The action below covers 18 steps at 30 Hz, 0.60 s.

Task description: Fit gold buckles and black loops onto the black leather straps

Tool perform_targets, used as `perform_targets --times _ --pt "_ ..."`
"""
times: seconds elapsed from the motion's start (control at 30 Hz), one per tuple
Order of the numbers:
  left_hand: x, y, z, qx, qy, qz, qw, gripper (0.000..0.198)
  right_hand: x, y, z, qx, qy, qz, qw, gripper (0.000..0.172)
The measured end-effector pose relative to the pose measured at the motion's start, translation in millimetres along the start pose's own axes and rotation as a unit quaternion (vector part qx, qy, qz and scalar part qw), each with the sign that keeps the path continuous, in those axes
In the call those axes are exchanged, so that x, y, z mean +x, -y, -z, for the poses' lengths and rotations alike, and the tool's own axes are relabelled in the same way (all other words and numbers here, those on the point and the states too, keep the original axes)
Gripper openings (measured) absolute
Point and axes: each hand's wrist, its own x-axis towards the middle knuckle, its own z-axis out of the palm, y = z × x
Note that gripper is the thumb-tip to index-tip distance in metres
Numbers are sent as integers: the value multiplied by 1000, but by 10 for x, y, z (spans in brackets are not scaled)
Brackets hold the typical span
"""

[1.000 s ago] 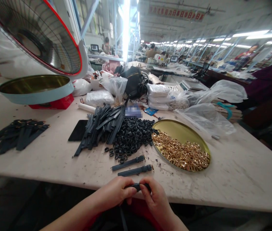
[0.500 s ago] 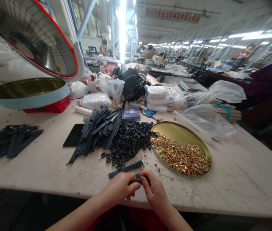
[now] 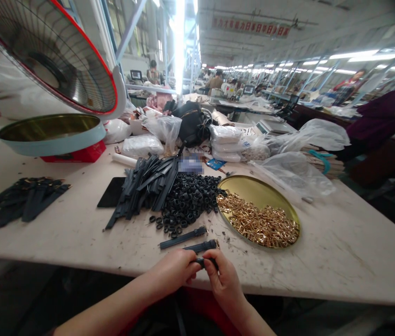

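Note:
My left hand [image 3: 173,273] and my right hand [image 3: 223,279] meet at the near table edge, both pinched on one black strap [image 3: 202,262] whose end shows between the fingertips. Just beyond the hands two finished black straps [image 3: 183,238] lie side by side on the table. Farther back sits a heap of black loops [image 3: 188,200], with a pile of loose black straps [image 3: 148,186] to its left. A round gold tray [image 3: 258,189] holding gold buckles [image 3: 263,226] lies right of the loops.
Another stack of black straps [image 3: 22,200] lies at the far left. A tilted fan [image 3: 48,56] stands over a gold-lined tin [image 3: 52,133]. Plastic bags [image 3: 295,170] and packets crowd the back of the table [image 3: 358,252]. A person in purple [image 3: 382,121] sits at the right.
The view shifted slightly. My hands stayed pinched on the strap near the table edge, moving a little forward over it and back.

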Motion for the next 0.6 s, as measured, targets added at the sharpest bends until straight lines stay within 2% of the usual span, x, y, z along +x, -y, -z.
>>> perform_targets --times 0.13,0.33,0.5,0.6 --pt "-81 -48 16 6 6 -20 1000 27 -70 44 21 -27 -21 24 999 11" --pt "-131 -89 -118 26 -22 -12 999 27 -158 45 -1 -40 -38 36 998 12" --pt "-116 -18 -74 102 -67 -33 992 22 -144 71 31 -60 -44 45 996 18" --pt "-125 26 -54 139 -113 -54 982 21 -66 111 115 -103 -9 55 993 20"
